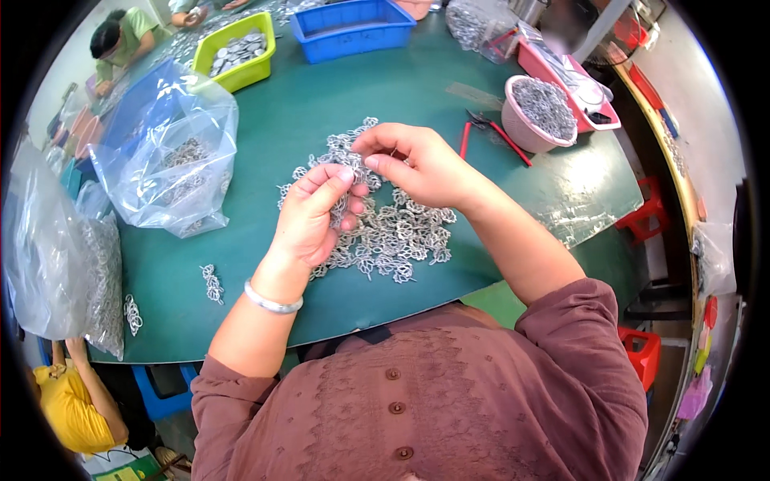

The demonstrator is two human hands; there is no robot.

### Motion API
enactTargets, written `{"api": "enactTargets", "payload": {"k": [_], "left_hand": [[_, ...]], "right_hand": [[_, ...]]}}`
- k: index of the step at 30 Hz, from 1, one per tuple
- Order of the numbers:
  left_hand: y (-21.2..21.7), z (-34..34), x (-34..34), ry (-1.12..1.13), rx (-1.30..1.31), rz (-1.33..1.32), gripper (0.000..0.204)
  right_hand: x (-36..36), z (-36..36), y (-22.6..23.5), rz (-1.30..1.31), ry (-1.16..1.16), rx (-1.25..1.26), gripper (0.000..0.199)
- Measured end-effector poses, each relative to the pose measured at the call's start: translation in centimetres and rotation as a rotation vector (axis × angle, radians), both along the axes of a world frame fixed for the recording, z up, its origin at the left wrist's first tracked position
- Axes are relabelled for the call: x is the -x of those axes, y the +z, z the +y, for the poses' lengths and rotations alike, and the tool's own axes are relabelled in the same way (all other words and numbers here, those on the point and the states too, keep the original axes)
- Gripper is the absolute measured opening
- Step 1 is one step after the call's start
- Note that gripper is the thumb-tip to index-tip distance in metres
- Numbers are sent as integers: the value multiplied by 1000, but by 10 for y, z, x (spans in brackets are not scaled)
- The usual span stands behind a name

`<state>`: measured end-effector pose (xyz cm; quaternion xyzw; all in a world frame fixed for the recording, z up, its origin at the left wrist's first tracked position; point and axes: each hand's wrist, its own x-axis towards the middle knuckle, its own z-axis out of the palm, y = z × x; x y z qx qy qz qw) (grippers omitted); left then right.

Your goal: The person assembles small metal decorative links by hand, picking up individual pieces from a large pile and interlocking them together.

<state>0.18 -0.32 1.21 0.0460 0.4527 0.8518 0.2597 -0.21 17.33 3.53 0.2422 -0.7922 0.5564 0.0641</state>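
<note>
Metal rings (385, 232): a loose silver heap is spread on the green table (321, 112) directly before the person, within easy reach. A few linked rings are pinched between the left hand (314, 215) and right hand (417, 164), both closed on them and raised together above the heap.

Clear plastic bag (172, 152): more rings are held.

Blue bin (353, 28): contents cannot be told.

Yellow-green tray (237, 50): round silver pieces are held.

Pink bowl (539, 112): filled with small metal parts.

Red-handled pliers (497, 132): laid beside the bowl.

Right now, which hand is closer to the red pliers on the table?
The right hand. It sits just left of the red pliers, with a small gap of green table between. The left hand is farther away, lower and more to the left, over the pile of metal pieces.
</note>
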Motion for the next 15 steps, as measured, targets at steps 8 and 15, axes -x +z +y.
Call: {"api": "enactTargets", "payload": {"k": [8, 15], "left_hand": [[-2, -4, 8, 179, -41, 40, 11], [-3, -2, 4, 202, -24, 199, 10]], "right_hand": [[9, -21, 5, 186, -23, -83, 22], [10, -10, -3, -422, 158, 391, 20]]}}
